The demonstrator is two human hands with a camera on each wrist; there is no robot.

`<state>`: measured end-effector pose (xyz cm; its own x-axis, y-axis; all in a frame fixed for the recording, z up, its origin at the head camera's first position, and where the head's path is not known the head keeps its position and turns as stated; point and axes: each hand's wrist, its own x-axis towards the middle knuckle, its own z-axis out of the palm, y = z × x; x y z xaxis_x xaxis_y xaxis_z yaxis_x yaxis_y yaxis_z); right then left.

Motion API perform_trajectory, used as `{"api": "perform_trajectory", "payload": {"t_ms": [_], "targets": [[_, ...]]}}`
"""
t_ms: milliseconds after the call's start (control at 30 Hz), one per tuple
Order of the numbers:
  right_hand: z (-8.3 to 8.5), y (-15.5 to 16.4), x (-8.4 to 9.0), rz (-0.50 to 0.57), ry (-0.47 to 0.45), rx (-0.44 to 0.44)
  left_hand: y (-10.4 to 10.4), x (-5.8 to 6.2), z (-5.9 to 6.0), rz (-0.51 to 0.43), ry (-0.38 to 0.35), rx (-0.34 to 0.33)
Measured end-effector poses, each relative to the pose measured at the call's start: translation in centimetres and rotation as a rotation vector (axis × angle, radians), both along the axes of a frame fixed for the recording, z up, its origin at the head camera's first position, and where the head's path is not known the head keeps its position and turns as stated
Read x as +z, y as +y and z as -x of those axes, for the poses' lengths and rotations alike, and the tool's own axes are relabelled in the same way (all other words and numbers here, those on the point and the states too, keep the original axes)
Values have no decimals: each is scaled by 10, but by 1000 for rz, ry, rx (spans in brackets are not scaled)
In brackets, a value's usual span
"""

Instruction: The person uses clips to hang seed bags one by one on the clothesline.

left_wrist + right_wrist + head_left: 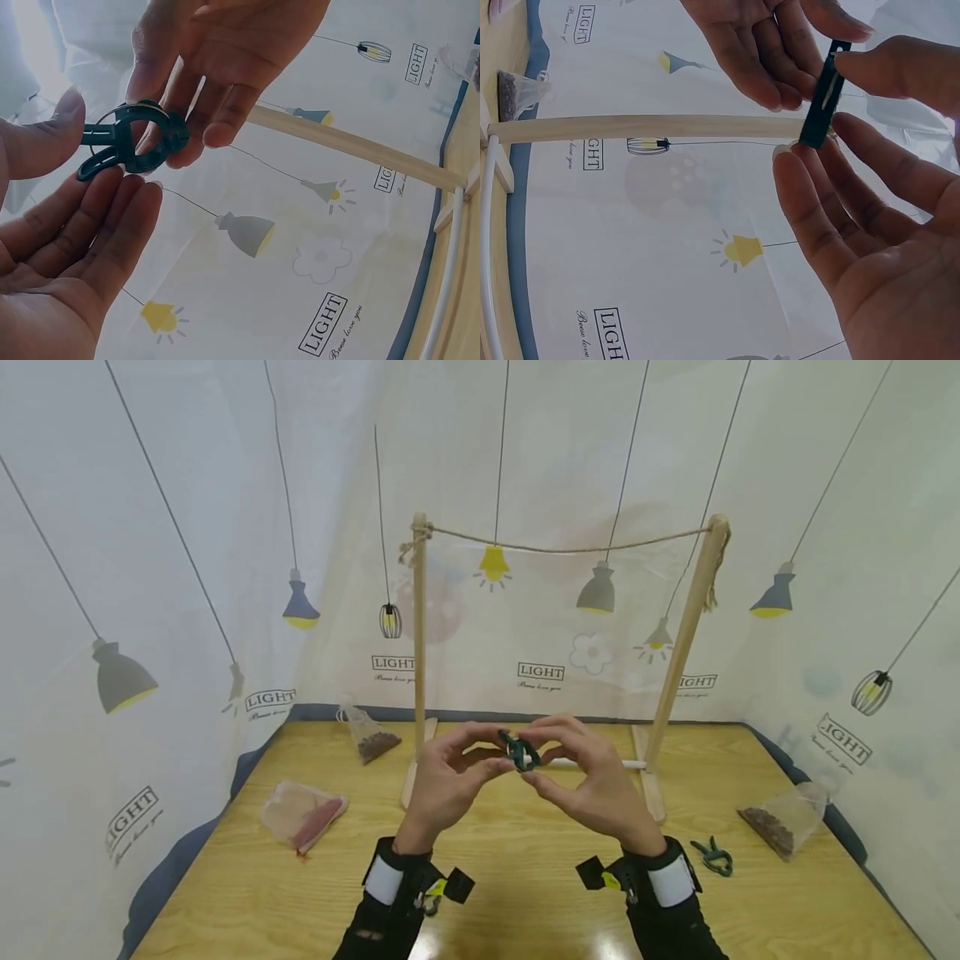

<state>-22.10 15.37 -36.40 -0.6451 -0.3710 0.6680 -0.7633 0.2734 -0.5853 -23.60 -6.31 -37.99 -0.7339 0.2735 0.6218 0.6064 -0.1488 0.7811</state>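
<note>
Pale curtains printed with hanging lamps close off three sides of a yellow wooden desk [525, 877]. Nearest the camera, both hands meet above the desk's middle around a dark green clip [519, 752]. The left hand [450, 781] pinches its handle end between thumb and fingertips, while the right hand [592, 781] pinches the looped jaw end, fingers curled lightly round it; both grips are clenched on the clip, not spread. To open it cleanly, I judge the squeeze should fall squarely on the two handles, with the other fingers clear of the jaws. A second green clip [713, 857] lies by the right wrist. Bags [303, 814] [783, 822] [369, 735] lie further out. Beyond stands a wooden frame [420, 643] strung with a rope [570, 545].
</note>
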Motion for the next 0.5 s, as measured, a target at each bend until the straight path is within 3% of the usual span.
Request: {"api": "perform_trajectory", "payload": {"t_ms": [267, 500], "targets": [[2, 4, 0, 4, 1, -24, -7, 2, 1, -12, -2, 93], [2, 10, 2, -42, 19, -116, -11, 5, 1, -19, 29, 168]]}}
